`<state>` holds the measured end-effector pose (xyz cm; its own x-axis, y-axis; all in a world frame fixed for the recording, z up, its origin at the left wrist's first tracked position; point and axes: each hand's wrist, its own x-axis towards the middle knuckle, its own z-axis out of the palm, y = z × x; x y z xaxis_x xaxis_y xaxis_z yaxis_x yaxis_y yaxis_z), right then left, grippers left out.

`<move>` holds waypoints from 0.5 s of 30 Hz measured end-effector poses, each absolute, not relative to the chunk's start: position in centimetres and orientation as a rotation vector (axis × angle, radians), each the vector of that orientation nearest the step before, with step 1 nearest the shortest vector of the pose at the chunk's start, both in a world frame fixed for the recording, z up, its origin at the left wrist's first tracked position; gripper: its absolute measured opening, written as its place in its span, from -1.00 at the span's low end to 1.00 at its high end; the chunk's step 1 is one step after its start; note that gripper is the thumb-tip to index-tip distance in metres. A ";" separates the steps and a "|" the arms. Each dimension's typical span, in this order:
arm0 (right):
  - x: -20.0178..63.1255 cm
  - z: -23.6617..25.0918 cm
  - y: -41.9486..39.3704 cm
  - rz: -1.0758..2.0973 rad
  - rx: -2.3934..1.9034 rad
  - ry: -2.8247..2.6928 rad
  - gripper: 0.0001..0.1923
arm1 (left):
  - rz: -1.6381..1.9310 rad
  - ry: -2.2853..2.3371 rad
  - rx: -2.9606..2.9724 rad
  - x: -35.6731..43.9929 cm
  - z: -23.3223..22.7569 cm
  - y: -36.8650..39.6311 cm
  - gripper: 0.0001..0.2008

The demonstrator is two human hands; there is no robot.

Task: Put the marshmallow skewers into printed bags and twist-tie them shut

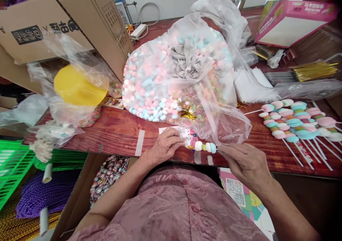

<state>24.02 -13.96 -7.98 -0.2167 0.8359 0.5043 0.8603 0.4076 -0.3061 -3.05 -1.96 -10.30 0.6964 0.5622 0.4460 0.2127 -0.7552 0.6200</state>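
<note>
My left hand (169, 144) is closed in a pinch on a small clear wrapper (191, 134) with a colourful print, near the table's front edge. Partly inside the wrapper's mouth is a marshmallow skewer (208, 147), with white and blue marshmallows and green and yellowish pieces between them. My right hand (247, 161) grips its stick end; the fingers hide most of the stick. Just beyond both hands lies a big clear bag of pastel marshmallows (149, 80), with ring-shaped sweets (205, 109) and gold twist ties (187, 112) at its near side.
Finished-looking marshmallow skewers (296, 121) are piled at the right. Behind them are white paper sheets (252, 84), gold ties (315, 71) and a pink box (294, 20). Cardboard boxes (72, 13) and a yellow sheet (80, 86) stand left; a green basket (13, 166) is below.
</note>
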 end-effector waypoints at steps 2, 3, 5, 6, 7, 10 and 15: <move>24.2 -7.6 -13.6 -0.068 -1.388 -2.040 -0.72 | 0.848 0.590 2.387 -3.1 -9.4 -1.9 -0.69; 24.3 -7.5 -13.5 -0.076 -1.366 -2.035 -0.71 | 0.828 0.586 2.413 -3.0 -9.0 -1.8 -0.55; 24.2 -7.3 -13.2 -0.087 -1.321 -2.039 -0.71 | 0.754 0.587 2.479 -2.9 -8.3 -1.6 -0.39; 24.0 -7.2 -13.1 -0.090 -1.305 -2.047 -0.73 | 0.694 0.602 2.505 -2.7 -8.1 -1.6 -0.42; 23.8 -7.2 -13.0 -0.092 -1.300 -2.056 -0.74 | 0.623 0.629 2.523 -2.6 -7.9 -1.5 -0.51; 23.2 -7.1 -12.9 -0.133 -1.305 -2.083 -0.72 | 0.418 0.766 2.524 -2.1 -7.8 -1.6 -0.81; 22.3 -6.2 -12.5 -0.330 -1.230 -2.197 -0.69 | 0.293 0.868 2.529 -1.4 -7.9 -2.1 -0.82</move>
<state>22.31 -12.53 -6.17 -0.3964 0.6910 0.6045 0.8381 0.5411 -0.0690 -1.44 -2.09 -7.87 0.7797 0.6239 0.0538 0.5287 -0.7018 0.4774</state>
